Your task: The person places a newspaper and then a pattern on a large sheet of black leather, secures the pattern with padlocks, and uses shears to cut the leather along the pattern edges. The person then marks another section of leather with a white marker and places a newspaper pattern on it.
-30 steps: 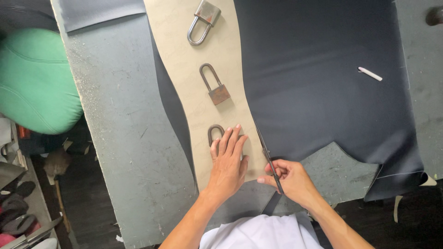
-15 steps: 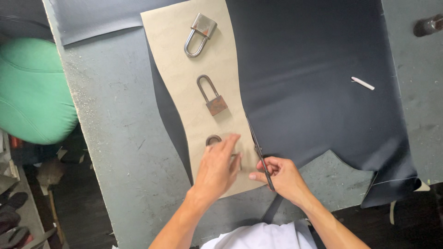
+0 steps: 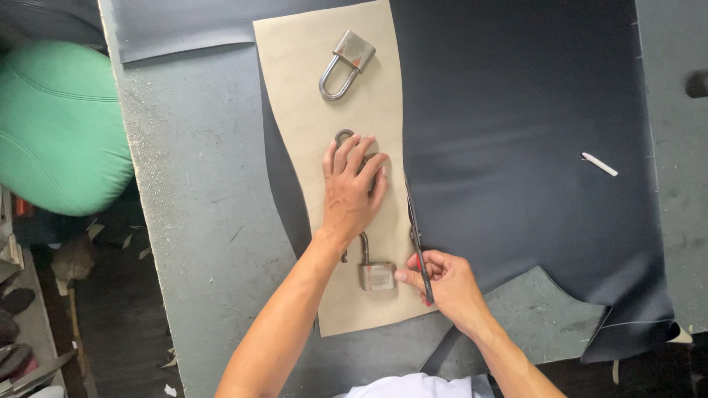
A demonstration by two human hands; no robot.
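A beige paper pattern [image 3: 310, 125] lies on dark navy fabric [image 3: 516, 147] spread over a grey table [image 3: 199, 221]. Three metal padlocks weigh the pattern down: one at the top [image 3: 346, 63], one in the middle [image 3: 343, 137], one near the bottom [image 3: 376, 274]. My left hand [image 3: 352, 188] rests flat with fingers spread over the middle padlock, hiding all but its shackle. My right hand [image 3: 446, 287] grips scissors [image 3: 414, 225], whose blades run up the pattern's right edge in the fabric.
A white chalk stick [image 3: 599, 163] lies on the fabric to the right. A green cushioned seat [image 3: 59, 125] stands left of the table. A dark object [image 3: 697, 82] sits at the right edge. Scraps litter the floor at lower left.
My left hand has moved up the pattern from the lowest padlock to the middle one, uncovering the lowest. The scissors have advanced further up the pattern's right edge.
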